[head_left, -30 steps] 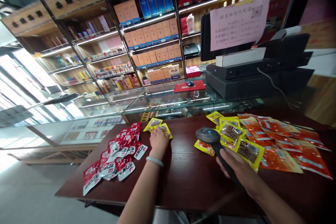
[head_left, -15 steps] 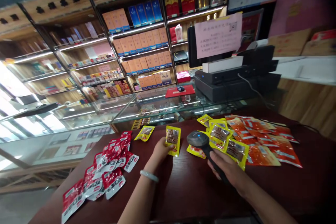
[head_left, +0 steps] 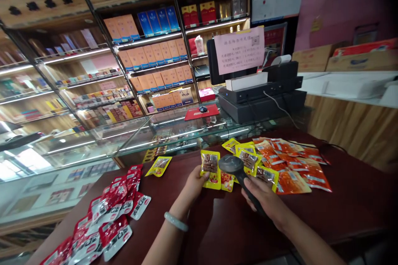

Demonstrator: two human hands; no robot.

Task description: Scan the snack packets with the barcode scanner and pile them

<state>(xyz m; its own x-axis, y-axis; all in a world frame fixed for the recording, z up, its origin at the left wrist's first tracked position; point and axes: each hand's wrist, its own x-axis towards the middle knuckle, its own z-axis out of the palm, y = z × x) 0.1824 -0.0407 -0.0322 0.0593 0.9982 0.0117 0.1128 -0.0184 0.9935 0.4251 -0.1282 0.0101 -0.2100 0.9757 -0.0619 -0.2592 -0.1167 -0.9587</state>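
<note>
My left hand (head_left: 195, 180) grips a yellow snack packet (head_left: 210, 168) by its lower left edge and holds it upright above the dark wooden table (head_left: 224, 223). My right hand (head_left: 264, 201) is wrapped round the handle of a black barcode scanner (head_left: 231, 165), whose head sits just right of the packet. A second yellow packet (head_left: 158, 166) lies alone on the table to the left. Behind the scanner lies a pile of yellow packets (head_left: 248, 159), with orange-red packets (head_left: 292, 161) to its right.
Red and white packets (head_left: 105, 219) are heaped at the table's left edge. A glass display counter (head_left: 139, 136) runs behind the table, with a black cash register and monitor (head_left: 248, 87) on it. Shelves of boxed goods (head_left: 149, 58) fill the back wall.
My left hand picked one yellow packet off the table at the left and carried it right, up to the scanner head. The view has swung, so everything sits further left and lower.
</note>
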